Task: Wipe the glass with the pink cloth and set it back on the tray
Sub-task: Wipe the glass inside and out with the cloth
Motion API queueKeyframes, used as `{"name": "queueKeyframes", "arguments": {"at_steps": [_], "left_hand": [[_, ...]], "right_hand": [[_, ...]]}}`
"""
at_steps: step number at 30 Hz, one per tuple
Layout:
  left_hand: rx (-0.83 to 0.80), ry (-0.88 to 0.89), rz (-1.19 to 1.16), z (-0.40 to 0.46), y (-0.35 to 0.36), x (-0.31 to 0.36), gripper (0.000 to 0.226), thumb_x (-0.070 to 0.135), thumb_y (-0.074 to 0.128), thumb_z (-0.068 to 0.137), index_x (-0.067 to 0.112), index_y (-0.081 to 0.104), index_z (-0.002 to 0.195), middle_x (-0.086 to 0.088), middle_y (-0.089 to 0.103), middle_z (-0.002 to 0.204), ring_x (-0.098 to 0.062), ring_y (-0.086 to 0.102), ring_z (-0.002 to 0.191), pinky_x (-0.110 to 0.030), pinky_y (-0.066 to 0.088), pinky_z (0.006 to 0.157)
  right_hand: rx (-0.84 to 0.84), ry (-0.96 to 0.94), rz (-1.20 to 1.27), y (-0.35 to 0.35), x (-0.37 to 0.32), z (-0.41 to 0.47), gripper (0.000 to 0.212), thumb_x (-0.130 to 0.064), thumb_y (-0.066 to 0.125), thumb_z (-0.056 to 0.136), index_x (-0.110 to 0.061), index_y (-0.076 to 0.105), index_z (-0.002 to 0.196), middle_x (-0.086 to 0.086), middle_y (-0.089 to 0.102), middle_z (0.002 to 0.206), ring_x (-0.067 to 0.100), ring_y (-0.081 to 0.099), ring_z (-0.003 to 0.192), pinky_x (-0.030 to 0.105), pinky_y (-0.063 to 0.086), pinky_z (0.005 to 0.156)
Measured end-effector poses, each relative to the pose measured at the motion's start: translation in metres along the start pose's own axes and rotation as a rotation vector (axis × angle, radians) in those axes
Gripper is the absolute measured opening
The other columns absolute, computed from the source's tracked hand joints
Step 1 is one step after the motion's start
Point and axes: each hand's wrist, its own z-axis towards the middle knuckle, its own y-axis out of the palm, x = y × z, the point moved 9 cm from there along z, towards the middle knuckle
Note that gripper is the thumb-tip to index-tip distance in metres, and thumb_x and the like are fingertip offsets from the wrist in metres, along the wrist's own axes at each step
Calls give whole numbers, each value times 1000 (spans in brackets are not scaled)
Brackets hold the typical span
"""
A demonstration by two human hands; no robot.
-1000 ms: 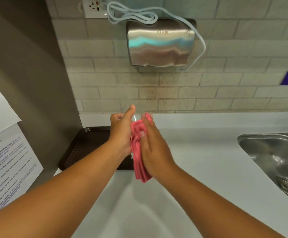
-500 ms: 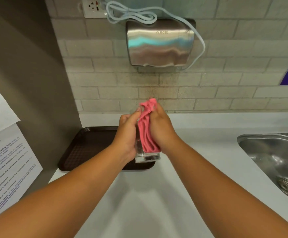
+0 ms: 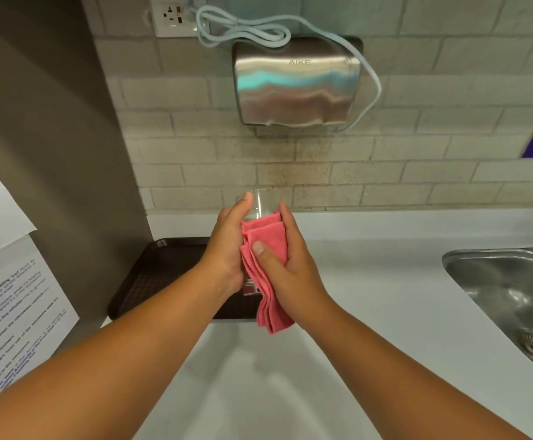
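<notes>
The glass (image 3: 260, 204) is clear and is held up in the air between both hands, its rim pointing away toward the tiled wall (image 3: 385, 173) and its thick base near the left wrist; only the rim end and a bit of the base show past the hands. It is above the near right part of the tray (image 3: 163, 268), not resting on it.

The left hand (image 3: 227, 249) wraps the glass from the left side, fingers (image 3: 246, 201) curled around its far side and clamped on it. The right hand (image 3: 293, 265) presses the pink cloth (image 3: 266, 249) against the right side of the glass — its thumb lies flat across the folded cloth and its fingers close over the cloth from behind. The cloth is folded in several layers, and its loose end hangs down below the hands.

The tray is dark brown and lies on the white table (image 3: 369, 296) at its left end, against a grey wall panel. To the right, well apart from the hands, a steel sink (image 3: 506, 296) is set into the table. On the wall above hang a steel hand dryer (image 3: 296, 84) and its looped pale cable (image 3: 243, 30), plugged into a socket (image 3: 173, 15). A printed paper notice (image 3: 8, 296) is at the left edge.
</notes>
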Motion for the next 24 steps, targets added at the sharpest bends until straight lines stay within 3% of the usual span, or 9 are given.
{"name": "queueKeyframes", "arguments": {"at_steps": [4, 9, 12, 14, 16, 18, 20, 22, 24], "left_hand": [[-36, 50, 55, -2, 6, -2, 70, 56, 72, 94, 10, 59, 144, -26, 71, 138, -40, 78, 114, -45, 68, 80], [-87, 99, 113, 1, 12, -8, 63, 51, 66, 99, 8, 60, 145, -18, 79, 127, -26, 82, 106, -36, 67, 76], [-130, 82, 172, -1, 16, -3, 57, 57, 62, 99, 7, 67, 125, -28, 77, 102, -28, 80, 79, -36, 65, 66], [-173, 100, 165, -1, 21, 4, 43, 57, 54, 104, 15, 66, 103, -10, 70, 76, -19, 66, 62, -31, 55, 62], [-171, 127, 128, -1, 24, 18, 42, 55, 52, 105, 16, 65, 101, -5, 71, 80, -20, 64, 67, -32, 54, 65], [-136, 157, 140, -1, 23, 31, 47, 58, 53, 104, 13, 63, 109, -13, 74, 96, -29, 69, 80, -38, 58, 73], [-143, 142, 156, 0, 22, 32, 46, 59, 55, 103, 15, 64, 110, -10, 81, 89, -26, 76, 75, -41, 60, 77], [-165, 64, 131, 0, 18, 22, 42, 59, 55, 103, 19, 64, 111, -6, 82, 71, -21, 80, 61, -36, 64, 67], [-151, 36, 120, -5, 16, 15, 52, 60, 58, 102, 15, 63, 126, -13, 85, 87, -22, 83, 70, -33, 66, 61]], "right_hand": [[53, 51, 72, -7, -6, 16, 75, -54, 58, 102, -54, 16, 164, -7, 54, 155, 15, 62, 133, 44, 53, 113], [76, 130, 213, -23, -4, 40, 52, -56, 49, 105, -47, 43, 156, -5, 67, 143, 11, 68, 127, 43, 51, 114], [63, 186, 397, -23, 3, 40, 35, -52, 40, 110, -46, 57, 140, 5, 73, 135, 21, 73, 121, 50, 53, 112], [44, 259, 532, -18, 15, 33, 52, -58, 39, 108, -31, 55, 149, 15, 72, 135, 31, 73, 121, 56, 54, 109], [14, 252, 529, -11, 25, 21, 67, -65, 42, 105, -22, 49, 155, 17, 65, 146, 36, 64, 134, 55, 51, 113], [21, 189, 420, -8, 29, 6, 65, -67, 37, 104, -31, 46, 157, 2, 59, 155, 26, 53, 146, 39, 49, 114], [10, 98, 249, -1, 21, -4, 50, -60, 39, 105, -48, 38, 154, -21, 55, 150, 9, 54, 144, 19, 50, 105], [15, 18, 91, 2, 7, -9, 65, -62, 45, 101, -55, 19, 161, -20, 43, 161, 4, 47, 147, 24, 48, 113], [14, -33, -75, 3, -7, -6, 74, -57, 45, 105, -49, 4, 166, -14, 14, 177, 5, 23, 160, 26, 29, 123]]}}
